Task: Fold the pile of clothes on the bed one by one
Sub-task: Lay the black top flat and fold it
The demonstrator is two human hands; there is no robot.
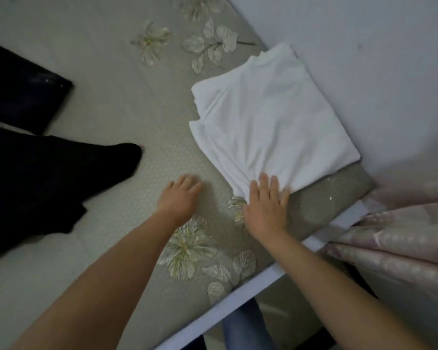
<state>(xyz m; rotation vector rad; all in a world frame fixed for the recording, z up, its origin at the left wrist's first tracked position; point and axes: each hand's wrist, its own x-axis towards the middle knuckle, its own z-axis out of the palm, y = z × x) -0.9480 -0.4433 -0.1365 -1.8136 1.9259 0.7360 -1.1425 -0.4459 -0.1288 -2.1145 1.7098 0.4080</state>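
My right hand [267, 202]: lower centre of the frame, fingers straight and spread, pressing flat on the near corner of the folded white garment.
My left hand [181, 195]: just left of it, fingers relaxed, resting on the bed cover and holding nothing; the two hands are apart.
Folded white garment [268, 122]: right of centre, lying flat near the bed's right edge.
Bed cover [127, 102]: pale with flower prints.
Black clothes [36, 173]: far left of the frame, unfolded, well apart from the white garment.
Curtain [402, 238]: pinkish, lower right.
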